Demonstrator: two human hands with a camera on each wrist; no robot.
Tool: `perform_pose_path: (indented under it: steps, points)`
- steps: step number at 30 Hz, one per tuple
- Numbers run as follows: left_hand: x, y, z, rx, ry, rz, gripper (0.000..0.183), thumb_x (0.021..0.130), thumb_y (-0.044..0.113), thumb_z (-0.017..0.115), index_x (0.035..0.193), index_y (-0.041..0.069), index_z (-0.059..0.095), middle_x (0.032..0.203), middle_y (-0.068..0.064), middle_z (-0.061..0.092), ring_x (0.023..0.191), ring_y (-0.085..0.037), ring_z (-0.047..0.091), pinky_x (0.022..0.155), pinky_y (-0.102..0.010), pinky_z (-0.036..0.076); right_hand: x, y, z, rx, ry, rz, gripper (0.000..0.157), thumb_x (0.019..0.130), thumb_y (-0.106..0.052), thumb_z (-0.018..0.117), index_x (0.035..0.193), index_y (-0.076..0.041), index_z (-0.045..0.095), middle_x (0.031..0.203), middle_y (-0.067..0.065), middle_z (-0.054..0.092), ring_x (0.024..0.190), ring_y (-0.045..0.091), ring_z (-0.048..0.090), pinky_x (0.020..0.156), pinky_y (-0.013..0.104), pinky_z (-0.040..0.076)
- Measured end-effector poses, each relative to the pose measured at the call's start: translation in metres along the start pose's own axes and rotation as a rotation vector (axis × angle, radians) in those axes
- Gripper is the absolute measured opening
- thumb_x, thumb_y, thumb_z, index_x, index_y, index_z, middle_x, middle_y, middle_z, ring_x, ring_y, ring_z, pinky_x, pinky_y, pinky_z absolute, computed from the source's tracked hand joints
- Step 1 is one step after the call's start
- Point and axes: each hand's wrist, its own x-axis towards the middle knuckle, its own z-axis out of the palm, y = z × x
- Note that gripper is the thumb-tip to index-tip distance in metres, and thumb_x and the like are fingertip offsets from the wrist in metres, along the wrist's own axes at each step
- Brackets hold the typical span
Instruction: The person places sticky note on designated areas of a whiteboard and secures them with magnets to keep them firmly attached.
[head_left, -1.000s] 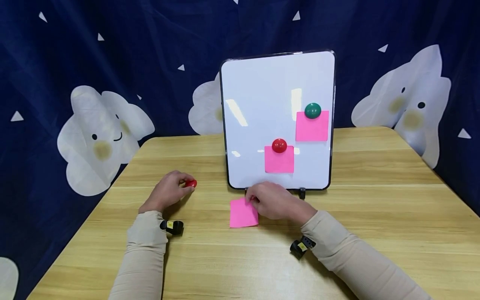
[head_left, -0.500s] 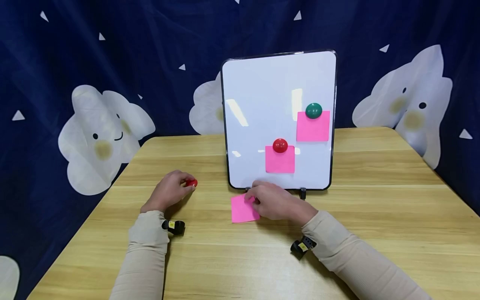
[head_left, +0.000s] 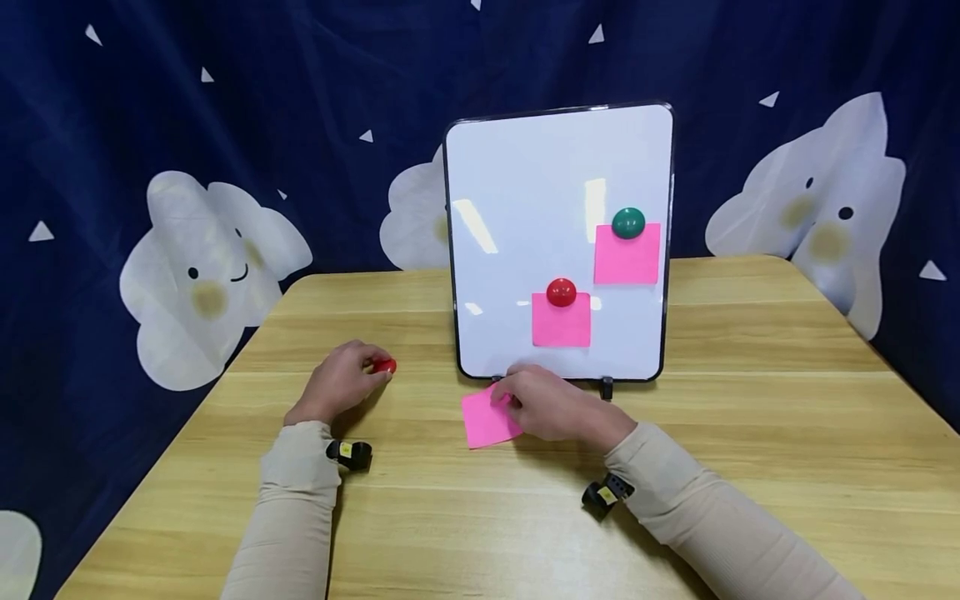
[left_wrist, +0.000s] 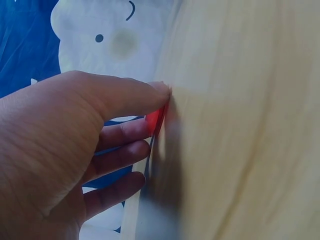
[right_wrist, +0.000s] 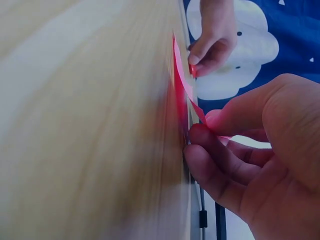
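Observation:
My left hand [head_left: 341, 379] pinches a round red magnet [head_left: 385, 366] at the tabletop, left of the whiteboard. In the left wrist view the magnet [left_wrist: 156, 120] shows between thumb and fingers, its flat side toward the wood. My right hand [head_left: 551, 404] pinches a pink sticky note [head_left: 486, 421] by its upper right corner, just in front of the board's foot. In the right wrist view the note [right_wrist: 181, 82] bends up from the table toward thumb and index finger. The whiteboard [head_left: 525, 192] stands upright behind the right hand.
On the board, a second red magnet [head_left: 561, 292] holds a pink note [head_left: 561, 329] low in the middle. A green magnet [head_left: 628, 222] holds another note [head_left: 627, 262] at right. Black feet [head_left: 607, 388] support the board. A dark blue cloud-print curtain [head_left: 337, 67] hangs behind the table.
The right hand has shifted the pink note slightly up toward the board and turned it a little, its left side now tilted. The left hand keeps its hold on the red magnet, nearly still.

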Motion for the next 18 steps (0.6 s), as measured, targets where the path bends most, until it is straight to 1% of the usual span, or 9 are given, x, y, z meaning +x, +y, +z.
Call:
perform_pose_path:
  steps: [3, 7, 12, 15, 18]
  points:
    - [-0.0004, -0.0005, 0.0004, 0.009, 0.004, -0.008, 0.025, 0.091, 0.021, 0.075, 0.113, 0.009, 0.075, 0.107, -0.009, 0.067, 0.095, -0.027, 0.062, 0.082, -0.049, 0.051, 0.0005, 0.0006, 0.0008, -0.005, 0.002, -0.009, 0.027, 0.086, 0.008, 0.059, 0.102, -0.005, 0.076, 0.092, 0.000, 0.063, 0.086, 0.016, 0.054, 0.076, 0.027, 0.049]
    - [-0.0005, -0.0010, 0.0011, 0.020, 0.011, -0.013, 0.024, 0.091, 0.022, 0.075, 0.112, 0.010, 0.075, 0.108, -0.008, 0.068, 0.095, -0.027, 0.062, 0.082, -0.049, 0.051, 0.0009, 0.0006, 0.0008, -0.021, 0.002, -0.011, 0.027, 0.085, 0.009, 0.060, 0.101, -0.006, 0.076, 0.086, -0.002, 0.057, 0.082, 0.015, 0.051, 0.071, 0.028, 0.046]
    - [-0.0001, -0.0005, 0.0013, 0.030, 0.014, -0.015, 0.025, 0.091, 0.025, 0.075, 0.112, 0.012, 0.075, 0.109, -0.007, 0.068, 0.097, -0.026, 0.062, 0.082, -0.048, 0.051, 0.0011, 0.0007, 0.0005, -0.037, 0.014, -0.011, 0.027, 0.083, 0.010, 0.061, 0.100, -0.007, 0.074, 0.082, 0.001, 0.054, 0.080, 0.017, 0.047, 0.069, 0.028, 0.042]
    - [-0.0001, 0.0002, 0.0010, 0.036, 0.016, -0.016, 0.025, 0.091, 0.026, 0.074, 0.113, 0.012, 0.076, 0.110, -0.007, 0.068, 0.098, -0.026, 0.062, 0.083, -0.049, 0.051, 0.0010, 0.0004, 0.0002, -0.033, 0.016, 0.001, 0.026, 0.083, 0.007, 0.066, 0.103, -0.006, 0.075, 0.085, 0.002, 0.056, 0.082, 0.017, 0.048, 0.070, 0.028, 0.043]
    - [0.0000, 0.0014, 0.0007, 0.039, 0.019, -0.017, 0.025, 0.091, 0.026, 0.074, 0.113, 0.012, 0.076, 0.110, -0.007, 0.068, 0.098, -0.026, 0.063, 0.082, -0.049, 0.051, 0.0009, -0.0001, -0.0004, -0.019, 0.008, 0.023, 0.028, 0.084, 0.007, 0.066, 0.108, -0.005, 0.075, 0.086, 0.003, 0.057, 0.082, 0.017, 0.048, 0.070, 0.028, 0.043]
